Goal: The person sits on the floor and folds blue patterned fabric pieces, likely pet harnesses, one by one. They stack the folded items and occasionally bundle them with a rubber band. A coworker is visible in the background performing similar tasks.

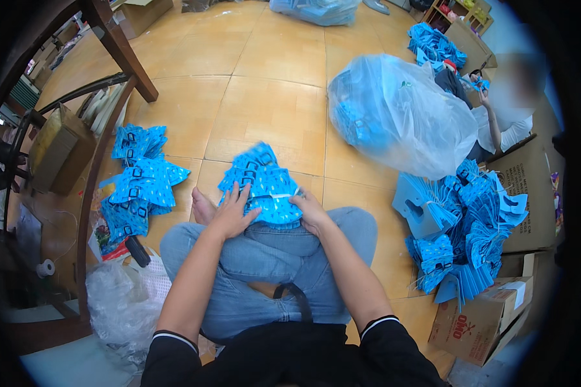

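Note:
A fanned bundle of blue printed cards (pixel 270 182) rests across my crossed legs, with a pale band round its middle. My left hand (pixel 234 216) lies on the bundle's left side, fingers spread and pressing on the cards. At the bundle's right edge, by the end of the band, my right hand (pixel 311 209) has its thumb and fingers closed on the cards. Whether those fingers also pinch the band is too small to tell.
Similar blue bundles (pixel 135 184) lie on the floor at left, and a larger heap (pixel 478 226) lies at right. A big clear plastic bag (pixel 400 109) of blue pieces stands ahead right, near another seated person (pixel 507 122). Cardboard boxes (pixel 484 316) and a wooden frame (pixel 119 51) flank me.

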A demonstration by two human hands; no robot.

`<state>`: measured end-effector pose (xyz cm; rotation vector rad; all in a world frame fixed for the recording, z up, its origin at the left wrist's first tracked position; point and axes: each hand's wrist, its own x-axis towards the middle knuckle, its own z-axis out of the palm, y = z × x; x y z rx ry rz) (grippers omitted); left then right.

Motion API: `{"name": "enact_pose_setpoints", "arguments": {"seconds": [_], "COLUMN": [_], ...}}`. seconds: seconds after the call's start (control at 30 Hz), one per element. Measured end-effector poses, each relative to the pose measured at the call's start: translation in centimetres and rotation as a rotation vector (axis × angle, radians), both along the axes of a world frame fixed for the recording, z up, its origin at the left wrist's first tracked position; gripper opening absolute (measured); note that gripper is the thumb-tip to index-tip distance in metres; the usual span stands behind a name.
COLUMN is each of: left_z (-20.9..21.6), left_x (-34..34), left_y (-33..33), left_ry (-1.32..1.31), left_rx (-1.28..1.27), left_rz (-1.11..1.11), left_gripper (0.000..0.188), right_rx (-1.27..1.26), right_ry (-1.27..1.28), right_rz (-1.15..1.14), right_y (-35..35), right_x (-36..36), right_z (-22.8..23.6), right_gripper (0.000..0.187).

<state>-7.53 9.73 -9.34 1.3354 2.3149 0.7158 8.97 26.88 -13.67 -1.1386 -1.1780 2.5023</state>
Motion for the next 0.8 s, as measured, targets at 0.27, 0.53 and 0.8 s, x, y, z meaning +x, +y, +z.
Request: {"name": "enact_pose_setpoints", "arguments": {"seconds": [0.27,0.53,0.8], "left_z": [1.4,3.6,1.2], "left_x": [2.3,10.4,10.2], "left_y": [0.1,-0.4,-1.1], "left_ry": [0.120,-0.020,-0.077], "left_rx": [0.253,0.249,0.376], "left_rz": [-0.027,-0.194,-0.106], "left_gripper": [0.041,0.042,0.035], "right_rx": [0.246,0.152,1.199], "right_ry": [-0.028,-0.016,-0.337], "right_rz": [0.004,-0.253,0.083], "right_y": [-3.0,-9.8,-9.2], "right_x": [1.6,6.4,9.1], "right_z": [2.5,4.8,7.3], "right_gripper": [0.084,0.048,0.018]}}
